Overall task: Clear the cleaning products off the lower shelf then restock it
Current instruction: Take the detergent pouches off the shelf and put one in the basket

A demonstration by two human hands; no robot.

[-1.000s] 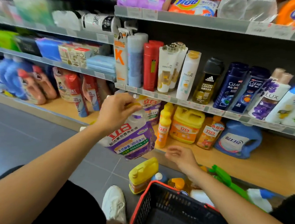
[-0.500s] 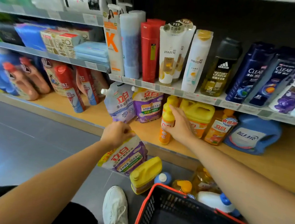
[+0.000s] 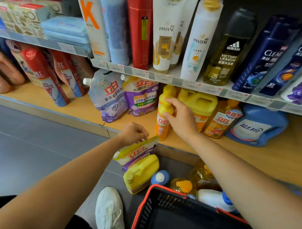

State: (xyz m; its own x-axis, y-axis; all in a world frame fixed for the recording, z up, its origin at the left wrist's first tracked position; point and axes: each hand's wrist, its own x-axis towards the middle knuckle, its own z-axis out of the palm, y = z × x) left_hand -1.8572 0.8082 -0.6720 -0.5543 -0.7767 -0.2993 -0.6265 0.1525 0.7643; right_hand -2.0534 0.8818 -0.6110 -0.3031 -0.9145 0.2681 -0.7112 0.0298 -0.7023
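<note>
Pouch [image 3: 136, 152] in left grip [image 3: 133, 133] half behind jug [image 3: 140, 175]; right grip [image 3: 180, 118] holds bottle [image 3: 160, 128].

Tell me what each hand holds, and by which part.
The left hand pinches the pouch by its top edge. The right hand grips the slim yellow bottle round its upper body, just below the neck.

The right hand [image 3: 180, 118] wraps the slim yellow bottle [image 3: 161, 128] and hides its waist, while the left hand [image 3: 133, 133] pinches the pouch [image 3: 138, 149], whose lower half sits out of sight behind the yellow jug [image 3: 140, 175]. The price labels [image 3: 162, 77] are too blurred to read, and the basket [image 3: 157, 205] runs off the bottom edge.
</note>
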